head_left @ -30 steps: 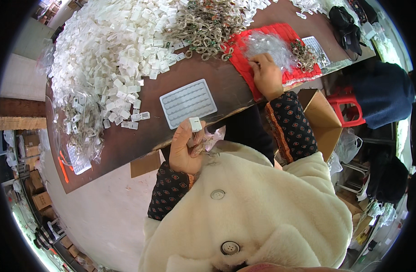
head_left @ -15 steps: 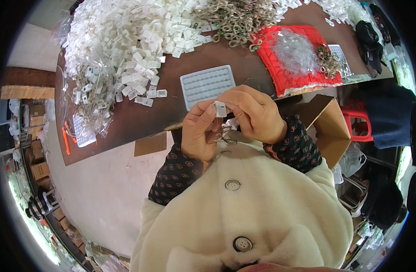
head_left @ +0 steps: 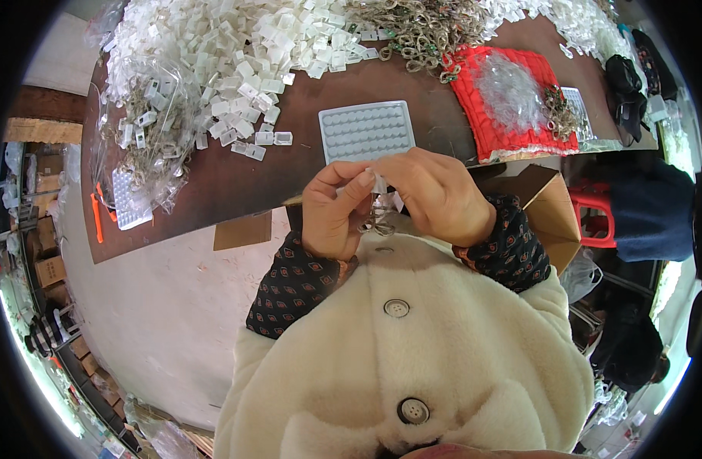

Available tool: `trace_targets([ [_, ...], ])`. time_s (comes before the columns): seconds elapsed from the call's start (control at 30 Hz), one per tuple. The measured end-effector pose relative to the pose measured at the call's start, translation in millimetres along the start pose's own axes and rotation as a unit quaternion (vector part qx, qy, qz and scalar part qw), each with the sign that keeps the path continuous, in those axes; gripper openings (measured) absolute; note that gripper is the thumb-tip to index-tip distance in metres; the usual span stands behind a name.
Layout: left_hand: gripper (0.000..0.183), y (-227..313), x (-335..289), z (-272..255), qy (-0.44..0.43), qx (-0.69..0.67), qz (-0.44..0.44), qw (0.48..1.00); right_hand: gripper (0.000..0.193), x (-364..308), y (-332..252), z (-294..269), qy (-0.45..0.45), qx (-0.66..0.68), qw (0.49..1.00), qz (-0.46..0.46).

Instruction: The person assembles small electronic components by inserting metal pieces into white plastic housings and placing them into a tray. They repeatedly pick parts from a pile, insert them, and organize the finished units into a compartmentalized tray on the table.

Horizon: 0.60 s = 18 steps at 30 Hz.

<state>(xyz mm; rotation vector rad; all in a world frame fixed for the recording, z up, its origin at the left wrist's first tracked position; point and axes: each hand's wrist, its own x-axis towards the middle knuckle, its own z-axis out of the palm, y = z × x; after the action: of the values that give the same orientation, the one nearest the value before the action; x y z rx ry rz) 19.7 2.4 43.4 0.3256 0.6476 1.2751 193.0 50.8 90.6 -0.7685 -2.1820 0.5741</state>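
Both hands meet in front of my chest, just off the table's near edge. My left hand pinches a small white plastic piece between thumb and fingers. From the other side, the fingers of my right hand close over the top of the same piece and hide most of it. Metal rings or clasps dangle below it, between the hands. Just beyond my fingertips lies a pale grey moulded tray with rows of shallow hollows.
A large heap of white plastic pieces covers the table's far left, beside a heap of metal clasps. To the right, a red cloth bears clear plastic bits. An open cardboard box and a red stool stand right.
My right fingers have moved over the white piece, which showed clearly between my fingertips before and is now mostly covered. The view has shifted slightly, so the table appears displaced.
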Motion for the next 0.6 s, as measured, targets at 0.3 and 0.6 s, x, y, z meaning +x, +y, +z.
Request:
trace_targets([
  [0.3,0.016,0.9,-6.4,-7.6,0.022,-0.012,0.021,0.999,0.011,1.3,-4.7,5.1,-0.03,0.005,0.997,0.064],
  [0.6,0.013,65.2,-16.2,3.8,0.067,0.191,0.164,0.965,0.023,2.7,3.1,22.7,0.017,0.054,0.992,0.114],
])
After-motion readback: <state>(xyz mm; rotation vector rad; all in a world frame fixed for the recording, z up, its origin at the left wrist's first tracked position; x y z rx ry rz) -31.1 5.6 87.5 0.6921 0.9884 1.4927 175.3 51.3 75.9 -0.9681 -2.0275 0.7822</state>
